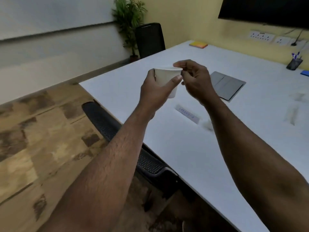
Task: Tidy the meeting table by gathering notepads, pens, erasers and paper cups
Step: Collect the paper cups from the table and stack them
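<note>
l hand (156,87) grips paper cup (167,77) above table (217,148); r hand (195,77) pinches its rim.

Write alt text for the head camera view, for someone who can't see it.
Both hands hold a white paper cup above a white table: the left hand grips its side, the right hand pinches its rim. Behind lie a grey folder, a pen holder and sticky notes.
</note>
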The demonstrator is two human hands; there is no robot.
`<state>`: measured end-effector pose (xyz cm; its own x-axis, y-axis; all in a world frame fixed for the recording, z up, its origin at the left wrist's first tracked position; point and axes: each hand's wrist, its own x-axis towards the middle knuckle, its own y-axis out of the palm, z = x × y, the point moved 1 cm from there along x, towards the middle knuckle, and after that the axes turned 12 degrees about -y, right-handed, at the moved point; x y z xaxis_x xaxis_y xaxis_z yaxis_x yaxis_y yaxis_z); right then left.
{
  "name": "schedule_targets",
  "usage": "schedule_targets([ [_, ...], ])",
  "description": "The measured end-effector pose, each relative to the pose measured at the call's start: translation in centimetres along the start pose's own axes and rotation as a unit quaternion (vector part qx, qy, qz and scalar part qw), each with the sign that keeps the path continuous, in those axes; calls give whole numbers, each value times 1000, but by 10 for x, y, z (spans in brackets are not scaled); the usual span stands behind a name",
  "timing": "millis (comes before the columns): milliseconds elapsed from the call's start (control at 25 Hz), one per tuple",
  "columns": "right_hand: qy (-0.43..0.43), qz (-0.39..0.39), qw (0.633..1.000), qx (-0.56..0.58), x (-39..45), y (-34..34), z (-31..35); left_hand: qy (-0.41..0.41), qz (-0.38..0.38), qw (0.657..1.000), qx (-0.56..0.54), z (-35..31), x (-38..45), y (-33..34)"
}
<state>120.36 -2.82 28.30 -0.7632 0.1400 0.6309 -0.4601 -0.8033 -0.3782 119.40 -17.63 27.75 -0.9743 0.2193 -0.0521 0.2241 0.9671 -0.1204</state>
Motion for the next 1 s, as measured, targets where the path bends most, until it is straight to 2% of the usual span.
schedule_targets([
  [160, -80, 70, 994, 18, 25, 103, 68, 29, -94, 995, -13, 9, 1, -124],
  [280, -105, 156, 982, 5, 34, 189, 99, -7, -141, 990, -25, 40, 5, -222],
  [440, -161, 298, 941, -16, 50, 307, 121, -68, -192, 979, -13, 90, 13, -337],
  [560, -203, 358, 911, -18, 67, 402, 124, -88, -230, 969, 11, 124, 31, -415],
  [680, -194, 425, 884, 9, 86, 498, 115, -108, -278, 953, 53, 158, 54, -487],
  [880, -195, 548, 811, 58, 118, 650, 91, -207, -312, 924, 74, 214, 98, -589],
  [1000, -159, 566, 804, 90, 123, 706, 73, -229, -310, 919, 87, 235, 127, -626],
])
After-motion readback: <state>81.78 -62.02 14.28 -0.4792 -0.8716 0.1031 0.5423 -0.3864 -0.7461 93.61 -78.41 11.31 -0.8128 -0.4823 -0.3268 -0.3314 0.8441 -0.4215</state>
